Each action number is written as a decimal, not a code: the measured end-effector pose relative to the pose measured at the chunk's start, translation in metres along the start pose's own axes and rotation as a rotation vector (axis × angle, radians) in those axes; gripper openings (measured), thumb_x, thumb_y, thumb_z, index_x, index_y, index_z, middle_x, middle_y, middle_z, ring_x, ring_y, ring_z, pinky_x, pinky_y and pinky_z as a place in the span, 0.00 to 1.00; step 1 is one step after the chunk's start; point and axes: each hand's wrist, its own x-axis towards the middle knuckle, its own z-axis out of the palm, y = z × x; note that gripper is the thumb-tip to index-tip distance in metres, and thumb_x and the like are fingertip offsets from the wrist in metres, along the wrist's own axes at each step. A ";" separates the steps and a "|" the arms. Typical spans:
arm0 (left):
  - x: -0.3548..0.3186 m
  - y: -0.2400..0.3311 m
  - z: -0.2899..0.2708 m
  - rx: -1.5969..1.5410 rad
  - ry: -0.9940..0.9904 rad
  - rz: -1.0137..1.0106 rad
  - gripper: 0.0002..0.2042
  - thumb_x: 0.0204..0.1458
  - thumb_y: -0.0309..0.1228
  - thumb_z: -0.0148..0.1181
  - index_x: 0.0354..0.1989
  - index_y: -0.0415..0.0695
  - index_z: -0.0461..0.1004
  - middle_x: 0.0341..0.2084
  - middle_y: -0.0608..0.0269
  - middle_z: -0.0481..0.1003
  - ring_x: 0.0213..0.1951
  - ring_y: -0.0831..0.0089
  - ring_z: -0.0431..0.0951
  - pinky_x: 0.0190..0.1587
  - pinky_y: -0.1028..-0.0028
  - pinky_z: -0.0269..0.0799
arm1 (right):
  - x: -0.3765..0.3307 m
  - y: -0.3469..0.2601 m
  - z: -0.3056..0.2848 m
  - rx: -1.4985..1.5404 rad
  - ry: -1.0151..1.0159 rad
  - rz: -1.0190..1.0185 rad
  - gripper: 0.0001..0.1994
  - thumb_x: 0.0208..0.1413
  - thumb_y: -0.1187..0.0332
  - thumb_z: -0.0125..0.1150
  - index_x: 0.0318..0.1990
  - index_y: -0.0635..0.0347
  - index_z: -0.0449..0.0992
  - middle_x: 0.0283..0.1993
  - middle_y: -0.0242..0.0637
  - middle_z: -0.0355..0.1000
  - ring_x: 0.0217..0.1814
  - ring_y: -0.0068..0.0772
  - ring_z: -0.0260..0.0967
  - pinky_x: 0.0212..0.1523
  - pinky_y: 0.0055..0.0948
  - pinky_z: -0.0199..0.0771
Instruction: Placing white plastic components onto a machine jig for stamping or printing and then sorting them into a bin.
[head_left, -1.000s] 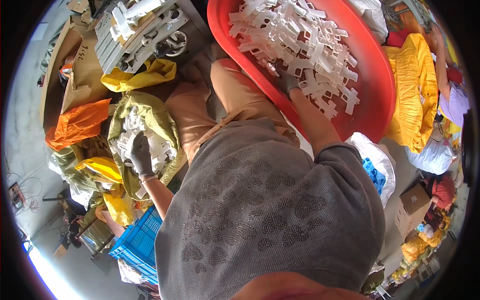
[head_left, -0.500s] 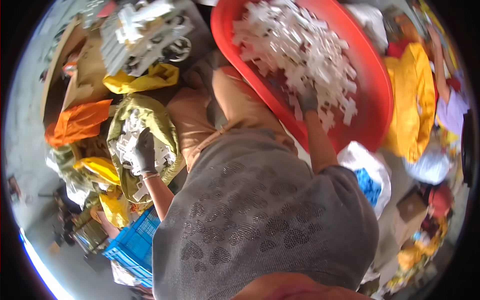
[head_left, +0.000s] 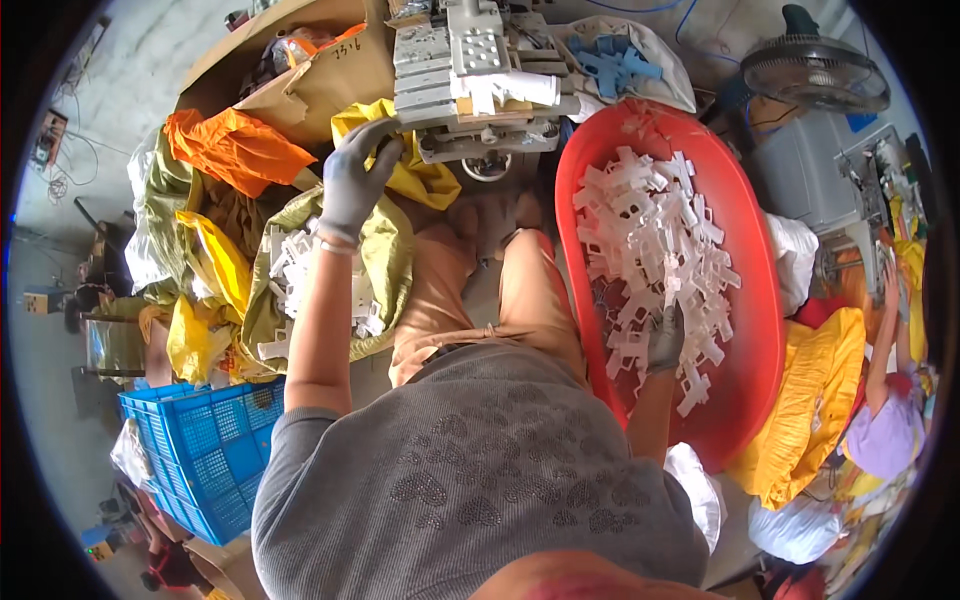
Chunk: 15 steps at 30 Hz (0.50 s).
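My left hand (head_left: pixel 360 178), in a grey glove, is raised in front of the machine's left edge. Its fingers are curved and apart, and nothing shows between them. Below it, an olive sack (head_left: pixel 395 265) holds many white plastic pistol-shaped pieces (head_left: pixel 290 260). My right hand (head_left: pixel 665 342), gloved too, reaches into a red tub (head_left: pixel 745 400) heaped with similar pieces. Its fingers seem closed on one white plastic piece (head_left: pixel 673 288), though the heap partly hides them. On the machine (head_left: pixel 440 95), another white piece (head_left: pixel 510 92) lies on the front ledge.
A blue crate (head_left: pixel 200 460) stands at my left, below yellow and orange sacks (head_left: pixel 235 150). A cardboard box (head_left: pixel 330 85) is at the far left. A white bag with blue pieces (head_left: pixel 615 65) and a fan (head_left: pixel 815 75) stand at the back. Another person (head_left: pixel 885 420) sits at right.
My left hand has left the white pieces in the olive sack and risen toward the machine. My right hand stays in the tub. The view has turned, bringing more of the machine into sight.
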 end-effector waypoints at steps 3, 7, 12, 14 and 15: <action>0.037 0.004 0.018 0.038 0.000 0.119 0.15 0.48 0.33 0.61 0.45 0.45 0.74 0.40 0.53 0.75 0.45 0.55 0.74 0.47 0.66 0.69 | -0.005 -0.013 0.026 -0.021 -0.087 -0.058 0.20 0.61 0.62 0.51 0.60 0.53 0.62 0.47 0.25 0.67 0.43 0.19 0.65 0.40 0.23 0.68; 0.071 -0.006 0.046 0.012 -0.164 0.006 0.22 0.44 0.37 0.64 0.49 0.46 0.71 0.39 0.49 0.75 0.44 0.52 0.74 0.47 0.65 0.69 | -0.021 -0.045 0.064 -0.186 -0.126 -0.153 0.22 0.62 0.61 0.50 0.62 0.55 0.60 0.51 0.29 0.66 0.47 0.22 0.65 0.45 0.25 0.68; 0.091 -0.005 0.049 -0.096 -0.261 0.066 0.21 0.43 0.36 0.67 0.46 0.43 0.73 0.37 0.54 0.77 0.39 0.62 0.78 0.41 0.69 0.72 | -0.034 -0.093 0.112 -0.209 -0.158 -0.279 0.23 0.62 0.60 0.49 0.62 0.56 0.58 0.56 0.34 0.64 0.51 0.27 0.63 0.52 0.29 0.65; 0.088 -0.006 0.045 -0.113 -0.219 0.022 0.21 0.43 0.36 0.67 0.45 0.42 0.73 0.37 0.55 0.77 0.39 0.63 0.78 0.41 0.70 0.72 | -0.040 -0.124 0.151 -0.158 -0.162 -0.295 0.23 0.62 0.63 0.47 0.62 0.58 0.58 0.56 0.36 0.63 0.55 0.29 0.62 0.55 0.30 0.63; 0.085 -0.006 0.042 -0.127 -0.181 -0.019 0.20 0.43 0.36 0.67 0.44 0.41 0.74 0.37 0.56 0.78 0.40 0.65 0.79 0.42 0.70 0.72 | -0.049 -0.144 0.178 -0.174 -0.128 -0.170 0.22 0.61 0.66 0.46 0.62 0.60 0.58 0.58 0.38 0.62 0.59 0.29 0.59 0.58 0.29 0.59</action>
